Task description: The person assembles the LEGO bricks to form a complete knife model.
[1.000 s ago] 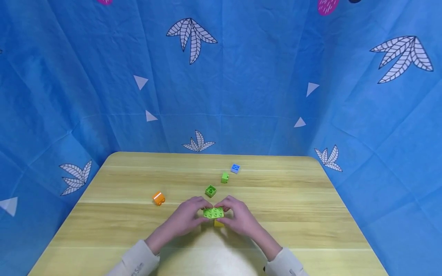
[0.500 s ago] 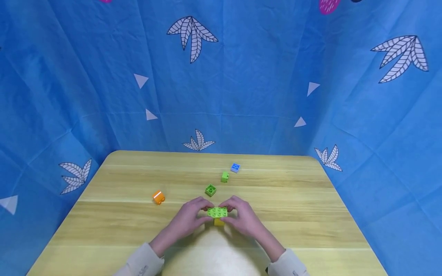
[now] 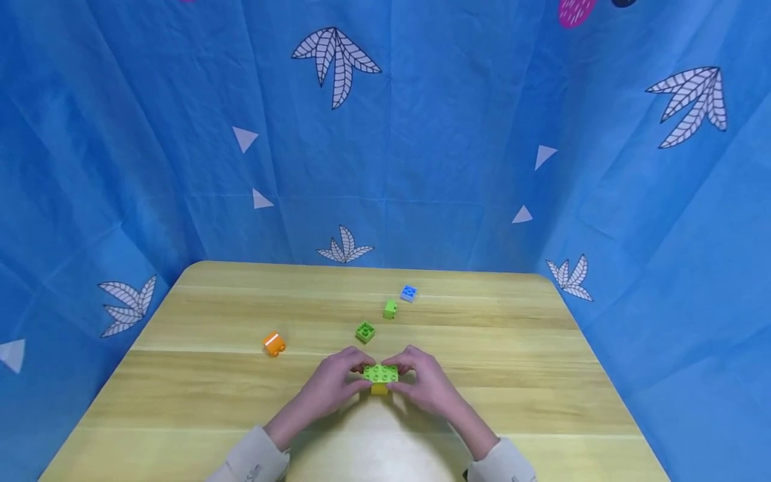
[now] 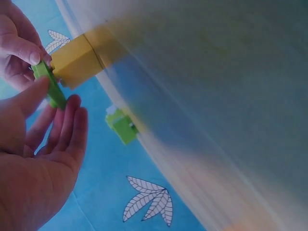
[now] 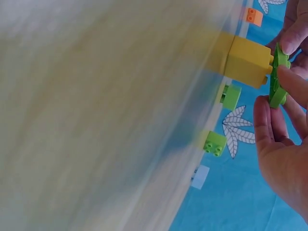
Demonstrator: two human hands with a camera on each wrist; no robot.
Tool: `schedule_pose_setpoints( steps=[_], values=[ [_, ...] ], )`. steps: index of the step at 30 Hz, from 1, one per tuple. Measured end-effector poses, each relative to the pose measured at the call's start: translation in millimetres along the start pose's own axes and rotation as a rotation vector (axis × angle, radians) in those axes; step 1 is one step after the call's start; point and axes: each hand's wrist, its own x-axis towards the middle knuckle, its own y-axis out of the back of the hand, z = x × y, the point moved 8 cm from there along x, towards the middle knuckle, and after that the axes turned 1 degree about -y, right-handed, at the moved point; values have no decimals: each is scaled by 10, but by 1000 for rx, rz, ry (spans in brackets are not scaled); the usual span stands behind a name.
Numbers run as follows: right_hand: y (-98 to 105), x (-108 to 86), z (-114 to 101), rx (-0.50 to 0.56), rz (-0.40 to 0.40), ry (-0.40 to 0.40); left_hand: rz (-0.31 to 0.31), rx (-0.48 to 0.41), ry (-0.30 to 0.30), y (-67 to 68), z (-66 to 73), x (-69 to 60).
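A thin light-green building-block plate (image 3: pixel 381 373) with two rows of studs lies level between both hands. My left hand (image 3: pixel 330 383) pinches its left end, thumb on the near edge and fingers at the far edge. My right hand (image 3: pixel 424 381) pinches the right end in the same way. Beneath the plate a yellow block (image 5: pixel 248 60) stands on the table, its lower part showing in the head view. In the wrist views the plate is at the top of the yellow block's studs, some studs still visible; whether it is pressed down I cannot tell.
Beyond the hands on the wooden table (image 3: pixel 494 361) lie a green brick (image 3: pixel 365 333), a smaller-looking green brick (image 3: pixel 390 309) and a blue brick (image 3: pixel 409 293). An orange brick (image 3: pixel 274 344) is off to the left. A blue patterned cloth (image 3: pixel 446 134) hangs around the table.
Both hands have shifted slightly right with the green plate. The plate has gone from a slight tilt to level and now sits more squarely over the yellow block. The loose bricks have stayed put.
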Motion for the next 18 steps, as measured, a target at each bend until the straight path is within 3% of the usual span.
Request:
schedule_pose_setpoints(
  steps=[8,18],
  values=[
    [-8,15,-18,-7,-8,18,-31,-76,25,-26,-33,19],
    [-45,31,-18,54,-31,13,-53,-97,43,-57,-49,39]
  ],
)
